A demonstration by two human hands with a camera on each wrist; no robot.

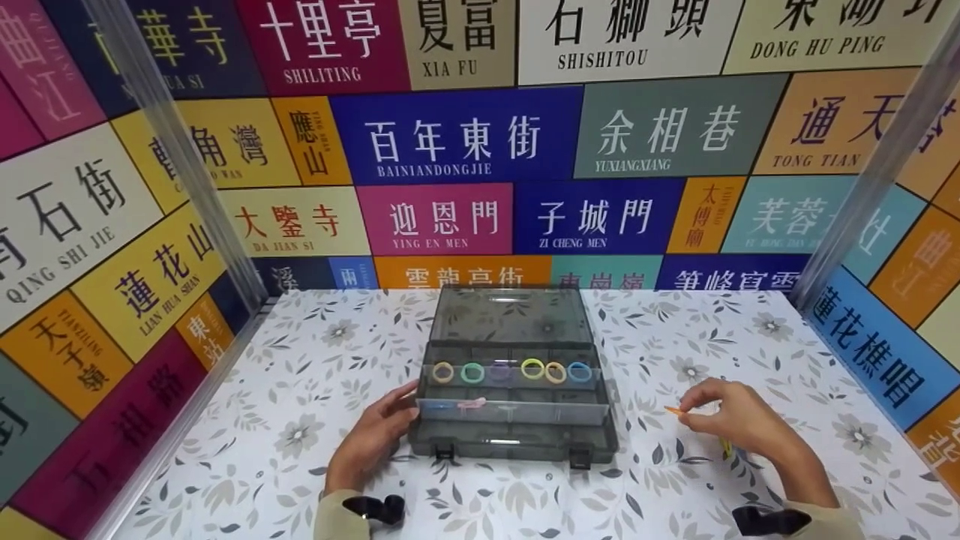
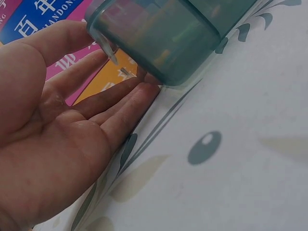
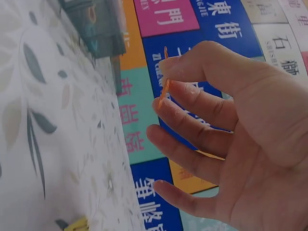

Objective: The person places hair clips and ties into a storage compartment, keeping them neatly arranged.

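Note:
A smoky grey translucent plastic box stands on the table with its lid raised at the back. Several coloured rings stand in a row across its compartments, and a small pink piece lies nearer the front. My left hand touches the box's left side with extended fingers; the left wrist view shows the fingertips at the box's corner. To the right of the box, my right hand pinches a thin orange piece between thumb and fingers. Its exact kind is unclear.
A small yellow and blue thing lies on the table, partly hidden below my right hand. White floral cloth covers the table. Panels with coloured signs surround the back and sides, with clear upright posts at the corners.

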